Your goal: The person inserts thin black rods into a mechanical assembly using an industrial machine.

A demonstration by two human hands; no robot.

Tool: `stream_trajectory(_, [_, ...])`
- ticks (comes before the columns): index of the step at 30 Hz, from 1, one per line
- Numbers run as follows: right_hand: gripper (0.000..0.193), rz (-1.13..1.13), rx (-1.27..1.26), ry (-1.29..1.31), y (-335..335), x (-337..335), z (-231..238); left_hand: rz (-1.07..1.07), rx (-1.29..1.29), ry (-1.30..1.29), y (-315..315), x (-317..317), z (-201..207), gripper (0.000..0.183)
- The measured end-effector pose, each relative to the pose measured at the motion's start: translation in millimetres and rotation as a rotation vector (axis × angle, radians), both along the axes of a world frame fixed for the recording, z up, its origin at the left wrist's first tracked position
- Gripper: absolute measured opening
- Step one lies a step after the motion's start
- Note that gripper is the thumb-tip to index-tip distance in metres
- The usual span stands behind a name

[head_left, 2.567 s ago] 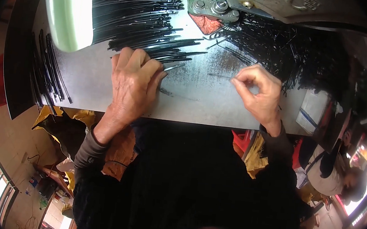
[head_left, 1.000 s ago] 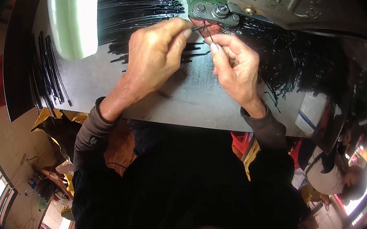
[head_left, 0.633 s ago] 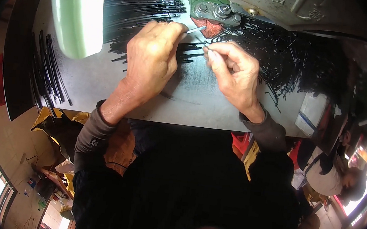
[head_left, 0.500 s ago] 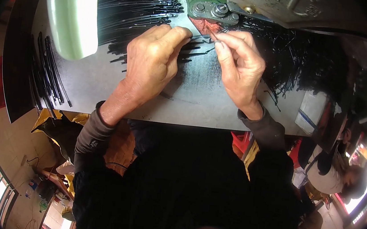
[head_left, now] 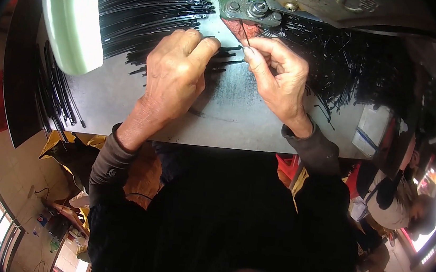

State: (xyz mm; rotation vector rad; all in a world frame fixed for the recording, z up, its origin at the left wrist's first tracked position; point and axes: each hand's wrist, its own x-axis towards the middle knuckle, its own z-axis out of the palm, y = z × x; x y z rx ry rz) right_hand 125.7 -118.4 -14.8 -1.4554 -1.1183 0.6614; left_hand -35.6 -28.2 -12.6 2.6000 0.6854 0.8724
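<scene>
My left hand (head_left: 177, 68) is curled down over the near end of a pile of thin black cable ties (head_left: 146, 11), its fingers closed. Several tie ends (head_left: 228, 63) stick out to the right from under it; the fingertips are hidden. Just to the right, my right hand (head_left: 283, 71) pinches a thin dark strip (head_left: 245, 34) between thumb and forefinger. That strip points up toward the reddish pad (head_left: 234, 29) below a bolted metal linkage (head_left: 252, 10) on a green machine.
A lit white lamp (head_left: 73, 20) hangs over the metal tabletop (head_left: 139, 122) at the left. Another bundle of ties (head_left: 55, 87) lies at the left edge. Tangled black pieces (head_left: 337, 63) cover the right side, near a whitish block (head_left: 372, 128). A person (head_left: 391, 202) is at the far right.
My right hand has shifted slightly left, closer to my left hand, and the strip in it now shows more upright. The whole view has shifted a little.
</scene>
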Motion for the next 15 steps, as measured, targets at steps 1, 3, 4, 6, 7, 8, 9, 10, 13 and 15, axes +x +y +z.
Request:
stream_trajectory(1, [0.010,-0.002,-0.002,0.000,0,0,-1,0.005,-0.022,0.001,0,0,1,0.021])
stream_trajectory(3, [0.010,-0.027,0.028,0.091,0,0,-2,0.008,-0.045,0.002,-1,2,4,0.019])
stream_trajectory(4, [0.010,-0.025,0.030,0.092,1,1,-2,0.023,-0.116,-0.004,-1,2,8,0.015])
stream_trajectory(6, [0.010,-0.016,0.097,-0.054,1,4,-1,0.040,-0.186,-0.011,1,2,11,0.012])
stream_trajectory(7, [0.010,-0.012,0.098,-0.055,0,6,1,0.049,-0.266,-0.059,2,2,10,0.010])
stream_trajectory(8, [0.012,0.053,0.025,-0.118,-3,6,7,0.058,-0.346,-0.109,4,2,9,0.009])
stream_trajectory(9, [0.014,0.119,-0.049,-0.181,-5,6,10,0.062,-0.346,-0.111,6,4,10,0.009])
stream_trajectory(10, [0.014,0.110,-0.031,-0.099,-6,2,7,0.078,-0.435,-0.151,7,9,12,0.010])
stream_trajectory(13, [0.015,0.129,-0.140,-0.049,-10,-4,10,0.094,-0.516,-0.201,10,21,15,0.013])
stream_trajectory(15, [0.017,0.098,-0.115,0.000,-8,-5,11,0.126,-0.550,-0.160,11,27,16,0.014])
